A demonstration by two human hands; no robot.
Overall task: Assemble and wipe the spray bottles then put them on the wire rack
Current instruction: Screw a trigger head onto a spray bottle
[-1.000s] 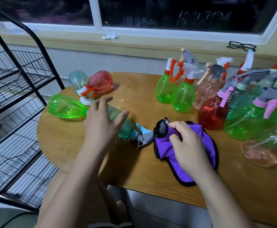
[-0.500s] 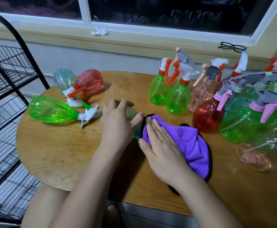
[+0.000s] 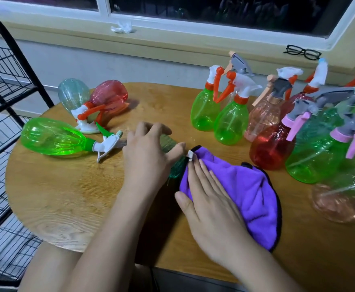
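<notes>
Wooden table beneath a window, crowded with spray bottles.
Left hand fingers curl round the teal bottle lying mid-table; right hand fingers, straight, press the purple cloth against it; wire rack far left.

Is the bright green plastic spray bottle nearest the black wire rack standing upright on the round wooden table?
No, the bright green plastic spray bottle lies on its side on the round wooden table.
</notes>
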